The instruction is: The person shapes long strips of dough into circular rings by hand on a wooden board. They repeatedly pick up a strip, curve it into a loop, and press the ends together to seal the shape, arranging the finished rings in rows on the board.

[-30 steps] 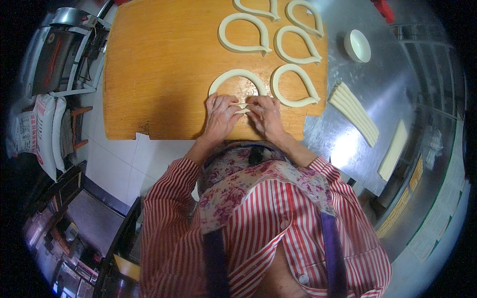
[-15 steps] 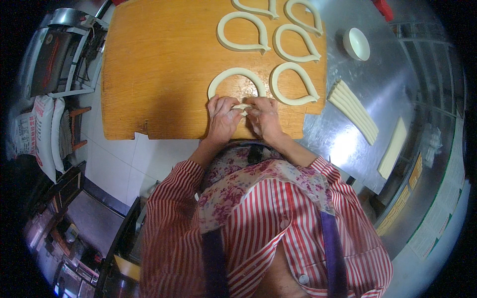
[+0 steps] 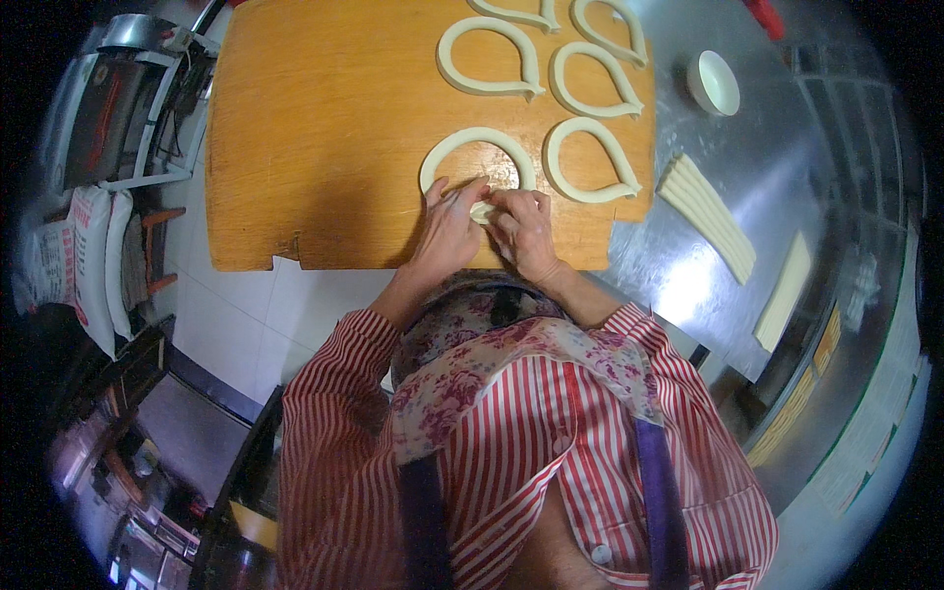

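Dough loop [image 3: 479, 147]: lay on the wooden board [image 3: 324, 147] at about 12 o'clock from the hands, its two ends drawn together at the near side, where both hands met.
Left hand [image 3: 447, 231]: rested on the board at the loop's near edge, fingers stretched forward and close together, tips pressed on the joined ends of the dough.
Right hand [image 3: 526, 231]: lay just beside the left, touching it at the fingertips, fingers bent and closed onto the same pinch of dough.
Change from a second before: both hands stayed at the same spot on the loop's ends; the fingertips had closed in tighter over the joint, and the loop kept its place on the board.
Finished loop [image 3: 593, 160]: teardrop-shaped, at 3 o'clock of the worked loop, just beside it, point toward the board's near right corner.
Farther loops [image 3: 489, 57]: more teardrops lay at 12 and 1 o'clock, apart from one another, some cut off by the top edge.
Dough strips [image 3: 708, 211]: a stack of pale strips lay on the metal table [image 3: 688, 285] at 3 o'clock of the board; another pale slab [image 3: 784, 290] lay further right.
Small white bowl [image 3: 715, 84]: stood on the metal table at 2 o'clock, upright; its inside looked plain white, and whether it held anything could not be told.
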A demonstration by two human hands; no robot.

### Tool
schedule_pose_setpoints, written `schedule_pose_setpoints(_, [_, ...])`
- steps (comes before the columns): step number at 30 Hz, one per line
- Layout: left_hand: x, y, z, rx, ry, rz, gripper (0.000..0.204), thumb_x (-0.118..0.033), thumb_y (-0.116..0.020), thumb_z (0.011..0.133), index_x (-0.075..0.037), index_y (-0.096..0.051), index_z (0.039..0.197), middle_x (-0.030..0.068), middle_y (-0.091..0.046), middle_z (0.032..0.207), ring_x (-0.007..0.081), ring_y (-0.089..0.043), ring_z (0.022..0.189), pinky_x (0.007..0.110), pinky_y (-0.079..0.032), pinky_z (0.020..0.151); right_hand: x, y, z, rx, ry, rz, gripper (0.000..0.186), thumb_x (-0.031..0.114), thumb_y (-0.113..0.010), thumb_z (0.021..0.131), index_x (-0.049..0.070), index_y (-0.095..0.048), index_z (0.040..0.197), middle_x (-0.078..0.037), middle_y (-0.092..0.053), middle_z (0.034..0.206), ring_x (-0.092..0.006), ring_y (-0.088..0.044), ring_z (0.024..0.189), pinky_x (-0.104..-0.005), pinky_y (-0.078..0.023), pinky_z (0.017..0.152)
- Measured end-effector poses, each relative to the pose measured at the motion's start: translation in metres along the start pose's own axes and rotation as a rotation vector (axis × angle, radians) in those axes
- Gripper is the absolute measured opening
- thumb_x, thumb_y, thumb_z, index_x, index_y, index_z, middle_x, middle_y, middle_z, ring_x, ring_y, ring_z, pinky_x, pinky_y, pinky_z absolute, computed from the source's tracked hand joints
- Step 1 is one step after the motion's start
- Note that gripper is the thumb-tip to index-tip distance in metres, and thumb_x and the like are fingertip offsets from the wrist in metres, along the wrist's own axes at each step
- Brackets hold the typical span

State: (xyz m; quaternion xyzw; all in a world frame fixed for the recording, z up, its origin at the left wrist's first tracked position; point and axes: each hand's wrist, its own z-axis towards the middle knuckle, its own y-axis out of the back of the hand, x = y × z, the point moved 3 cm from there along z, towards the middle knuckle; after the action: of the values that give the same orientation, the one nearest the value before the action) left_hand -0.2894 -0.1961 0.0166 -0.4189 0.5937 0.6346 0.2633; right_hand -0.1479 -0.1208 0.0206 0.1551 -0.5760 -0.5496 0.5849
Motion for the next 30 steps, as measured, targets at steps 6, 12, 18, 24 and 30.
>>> schedule_pose_setpoints(6, [-0.001,-0.003,0.007,0.1,0.069,-0.005,0.058,0.004,-0.058,0.084,-0.006,-0.048,0.141,0.0167,-0.069,0.12,0.0312,-0.06,0.119,0.049,-0.027,0.114,0.005,0.008,-0.021,0.144,0.034,-0.196,0.041,0.018,-0.07,0.08,0.01,-0.065,0.12,-0.009,-0.055,0.137,-0.0276,-0.052,0.127,-0.0525,-0.034,0.105])
schedule_pose_setpoints(12, [0.002,-0.011,0.011,0.026,0.012,0.017,0.041,-0.006,-0.068,0.087,-0.004,-0.061,0.128,0.0138,-0.073,0.111,0.0336,-0.061,0.106,0.041,-0.036,0.105,0.005,0.026,-0.022,0.198,0.02,-0.214,0.053,0.016,-0.068,0.082,0.015,-0.059,0.134,-0.01,-0.049,0.147,-0.028,-0.049,0.133,-0.0508,-0.032,0.111])
schedule_pose_setpoints(18, [0.005,-0.023,0.005,-0.097,-0.089,0.095,0.037,-0.012,-0.072,0.086,-0.005,-0.066,0.122,0.0137,-0.071,0.11,0.0338,-0.062,0.101,0.042,-0.046,0.093,-0.018,0.062,-0.013,0.043,-0.129,-0.095,0.042,0.011,-0.068,0.084,0.01,-0.064,0.126,-0.014,-0.058,0.133,-0.0321,-0.059,0.113,-0.0439,-0.048,0.093])
schedule_pose_setpoints(24, [-0.002,-0.033,-0.024,-0.147,-0.383,0.295,0.042,-0.015,-0.073,0.085,-0.004,-0.063,0.124,0.0169,-0.066,0.121,0.0347,-0.06,0.116,0.043,-0.046,0.103,-0.047,0.041,0.031,0.046,-0.361,-0.097,0.037,0.02,-0.072,0.086,0.006,-0.066,0.119,-0.017,-0.067,0.102,-0.0378,-0.066,0.094,-0.0461,-0.053,0.078])
schedule_pose_setpoints(30, [0.018,-0.037,-0.056,0.046,-0.461,0.532,0.056,-0.021,-0.072,0.085,-0.004,-0.055,0.136,0.0174,-0.051,0.143,0.0315,-0.045,0.137,0.049,-0.033,0.115,-0.044,0.027,0.074,0.301,-0.374,-0.377,0.034,0.026,-0.078,0.079,0.006,-0.068,0.105,-0.017,-0.069,0.097,-0.0377,-0.068,0.087,-0.0462,-0.054,0.074])
